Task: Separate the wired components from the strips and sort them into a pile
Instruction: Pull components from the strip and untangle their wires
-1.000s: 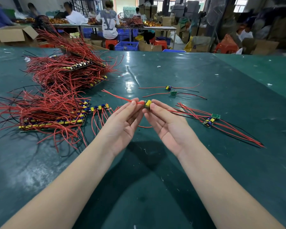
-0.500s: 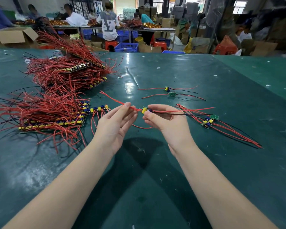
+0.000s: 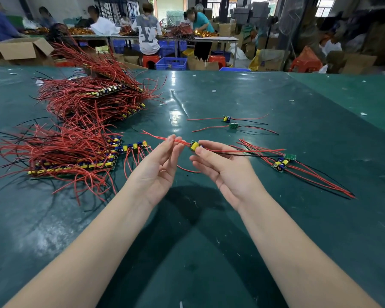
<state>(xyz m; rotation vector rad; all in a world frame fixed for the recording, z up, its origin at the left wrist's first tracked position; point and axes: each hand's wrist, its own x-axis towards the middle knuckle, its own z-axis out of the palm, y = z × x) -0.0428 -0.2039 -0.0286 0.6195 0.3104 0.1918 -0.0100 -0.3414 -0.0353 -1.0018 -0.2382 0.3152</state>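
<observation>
A small wired component (image 3: 194, 145) with a yellow part hangs between my hands above the green table (image 3: 276, 218). My left hand (image 3: 158, 170) pinches its red wires at the fingertips. My right hand (image 3: 225, 167) holds the component itself, with red and black wires trailing to the right. A short strip (image 3: 133, 146) of joined components lies just left of my left hand. Larger strips with red wires are heaped at the left (image 3: 53, 154) and behind (image 3: 91, 96). Separated components lie in a small pile (image 3: 280, 164) at the right.
Two more loose components (image 3: 230, 122) lie on the table further back. Beyond the table's far edge, people work at other benches among cardboard boxes (image 3: 20, 50) and blue crates (image 3: 171, 63).
My hands have drawn slightly apart and the component's wires now stretch out between them. My right hand has opened out somewhat around the component.
</observation>
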